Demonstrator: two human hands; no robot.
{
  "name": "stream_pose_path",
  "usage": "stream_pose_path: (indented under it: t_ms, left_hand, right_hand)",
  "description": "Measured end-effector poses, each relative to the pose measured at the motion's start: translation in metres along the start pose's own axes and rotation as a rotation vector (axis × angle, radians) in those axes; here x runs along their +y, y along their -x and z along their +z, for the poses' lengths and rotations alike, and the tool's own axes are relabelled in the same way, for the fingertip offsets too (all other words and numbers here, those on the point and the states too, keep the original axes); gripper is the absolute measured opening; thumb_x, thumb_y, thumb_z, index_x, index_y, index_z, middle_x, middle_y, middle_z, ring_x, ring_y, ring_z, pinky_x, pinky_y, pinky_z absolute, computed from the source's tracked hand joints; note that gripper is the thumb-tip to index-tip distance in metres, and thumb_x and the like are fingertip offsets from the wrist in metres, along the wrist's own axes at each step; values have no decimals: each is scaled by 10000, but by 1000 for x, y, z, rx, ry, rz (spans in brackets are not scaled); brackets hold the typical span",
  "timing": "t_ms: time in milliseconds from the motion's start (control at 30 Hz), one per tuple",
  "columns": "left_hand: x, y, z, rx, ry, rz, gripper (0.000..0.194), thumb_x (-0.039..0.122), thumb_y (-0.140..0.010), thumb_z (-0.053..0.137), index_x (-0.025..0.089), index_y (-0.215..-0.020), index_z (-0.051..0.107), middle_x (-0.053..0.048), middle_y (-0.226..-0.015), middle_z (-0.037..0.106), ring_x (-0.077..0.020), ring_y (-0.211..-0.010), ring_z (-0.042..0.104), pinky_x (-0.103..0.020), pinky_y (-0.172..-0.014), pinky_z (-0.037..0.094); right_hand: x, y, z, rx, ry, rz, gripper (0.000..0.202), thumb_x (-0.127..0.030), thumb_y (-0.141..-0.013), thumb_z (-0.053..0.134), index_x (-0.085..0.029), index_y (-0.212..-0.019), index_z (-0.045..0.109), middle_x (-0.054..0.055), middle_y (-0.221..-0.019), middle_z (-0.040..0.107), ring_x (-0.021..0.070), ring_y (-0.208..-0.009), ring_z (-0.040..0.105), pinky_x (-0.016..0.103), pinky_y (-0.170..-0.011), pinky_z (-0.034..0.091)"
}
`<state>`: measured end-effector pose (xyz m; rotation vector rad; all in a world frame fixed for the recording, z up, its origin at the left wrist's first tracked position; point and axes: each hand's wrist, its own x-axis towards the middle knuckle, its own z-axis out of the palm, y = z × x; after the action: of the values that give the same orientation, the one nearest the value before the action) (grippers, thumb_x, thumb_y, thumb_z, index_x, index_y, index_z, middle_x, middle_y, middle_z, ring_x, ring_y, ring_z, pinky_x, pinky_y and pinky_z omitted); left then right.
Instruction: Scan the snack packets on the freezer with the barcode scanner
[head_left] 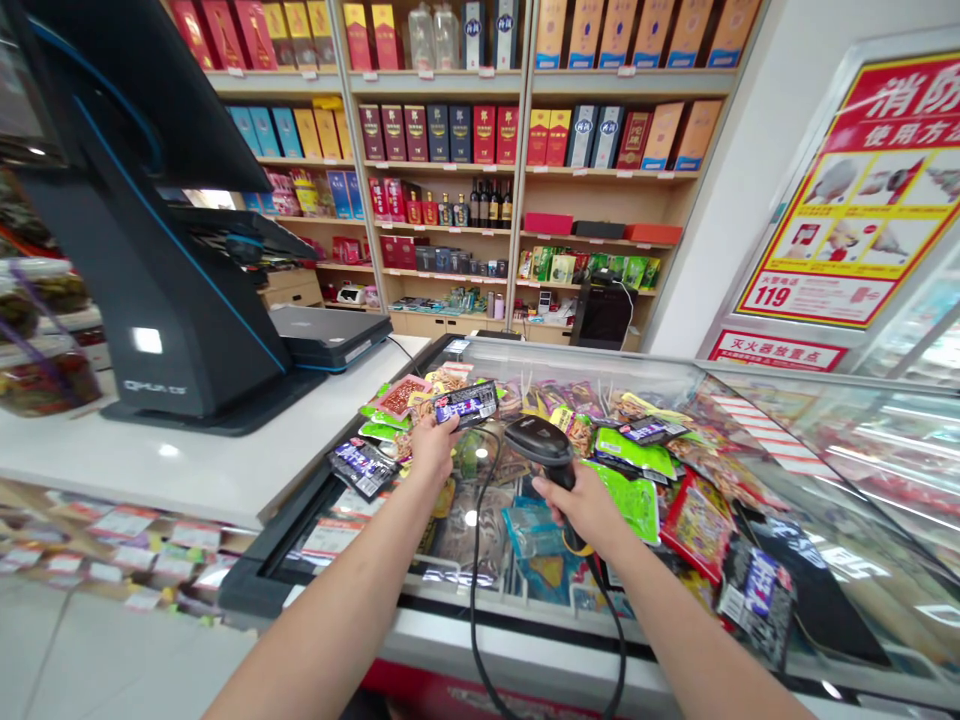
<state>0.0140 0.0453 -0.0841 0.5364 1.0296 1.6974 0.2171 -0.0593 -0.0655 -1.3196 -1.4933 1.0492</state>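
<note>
My left hand [435, 447] grips a black snack packet [466, 403] with a purple label, held above the glass top of a display freezer [480, 350]. In my right hand [581, 500] is a black barcode scanner [538, 440], its head pointing left toward the packet. The scanner's cable [474, 590] loops down over the freezer's front edge. Another black packet [364, 467] lies on the glass to the left of my left hand. To the right of the scanner lies a pile with green packets [634, 452], a red packet [696, 525] and a black packet [756, 600].
A point-of-sale terminal [180, 260] stands on the white counter [187, 455] at left. Shelves [442, 165] of boxed bottles line the back wall. A dark flat panel [817, 590] lies on the glass at right. A red and yellow poster [862, 190] hangs on the right.
</note>
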Motion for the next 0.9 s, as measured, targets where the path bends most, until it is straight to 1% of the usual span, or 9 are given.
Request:
stream_pose_path:
  t_ms: [167, 233, 300, 400, 500, 600, 700, 800, 900]
  left_hand:
    - [-3, 4, 7, -34, -6, -22, 189, 12, -613, 665, 137, -733, 591, -16, -686, 650, -150, -681, 661, -298, -728, 549]
    - [-6, 6, 14, -68, -9, -26, 202, 30, -591, 687, 142, -725, 584, -12, -686, 650, -158, -701, 665, -295, -721, 547]
    - [-10, 10, 25, -111, -9, -32, 209, 47, -575, 699, 144, -719, 582, -11, -692, 656, -163, -711, 667, -294, -711, 549]
    - [-18, 16, 47, -181, -22, -50, 213, 72, -560, 720, 139, -713, 587, -17, -690, 662, -175, -712, 670, -310, -702, 555]
    - [-29, 26, 75, -252, -29, -57, 258, 92, -531, 761, 138, -711, 582, -18, -678, 657, -174, -682, 664, -330, -709, 556]
    - [-44, 39, 104, -315, -29, -82, 289, 90, -511, 780, 139, -707, 574, -15, -662, 655, -166, -640, 653, -342, -715, 553]
    - [-61, 53, 132, -365, -43, -129, 271, 93, -522, 773, 141, -686, 563, -16, -644, 654, -170, -615, 650, -353, -704, 552]
    - [-78, 66, 157, -387, -54, -156, 269, 98, -531, 773, 148, -678, 553, -5, -618, 637, -166, -609, 648, -345, -701, 546]
    - [-96, 76, 177, -392, -76, -136, 288, 100, -530, 780, 159, -656, 528, 6, -613, 622, -150, -608, 639, -320, -700, 537]
  right_hand:
    - [-3, 0, -8, 32, -48, -1, 279, -428, -678, 638, -219, -739, 464, -85, -448, 491, 111, -359, 468, 247, -405, 394]
    - [-3, 0, -14, 33, -61, -5, 281, -427, -686, 638, -211, -770, 480, -84, -456, 503, 110, -367, 468, 247, -409, 398]
    - [-3, 0, -22, 33, -91, -24, 282, -430, -699, 636, -208, -786, 488, -87, -456, 501, 107, -373, 458, 249, -416, 402]
    - [-1, 4, -36, 71, -109, -51, 285, -430, -707, 651, -211, -775, 483, -91, -450, 488, 106, -377, 450, 247, -418, 395]
    - [1, 12, -53, 140, -89, -44, 295, -439, -701, 669, -207, -742, 490, -78, -453, 502, 109, -385, 458, 251, -421, 398]
    - [4, 19, -74, 196, -79, -41, 315, -450, -686, 691, -207, -709, 492, -68, -453, 509, 115, -385, 468, 260, -423, 410]
    - [8, 24, -97, 253, -88, -23, 324, -451, -671, 709, -210, -709, 498, -61, -471, 525, 121, -383, 482, 265, -412, 413]
    - [15, 28, -120, 295, -110, -15, 329, -459, -667, 715, -213, -717, 502, -63, -456, 527, 119, -361, 466, 267, -403, 407]
    - [23, 34, -142, 347, -159, 10, 356, -455, -636, 745, -219, -738, 499, -76, -441, 510, 118, -352, 448, 265, -384, 397]
